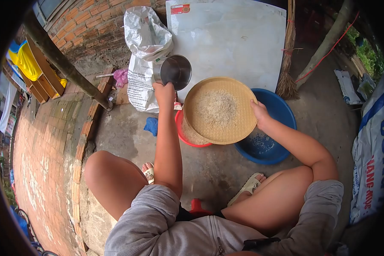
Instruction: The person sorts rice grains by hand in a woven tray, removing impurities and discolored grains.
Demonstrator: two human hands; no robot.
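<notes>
Rice [217,109] lies spread on a round woven tray [234,132], tilted over a red basin [191,138] beside a blue tub [281,111]. The right hand [260,114] grips the tray's rim; the left hand [165,93] is closed around a steel cup [175,70] near a white sack [143,47]. Judging by this, a firm rim grip and a low, slow cup would keep grains from spilling onto the floor [217,170].

Grey ribbed shorts [158,222], pale sandals [248,186]
</notes>
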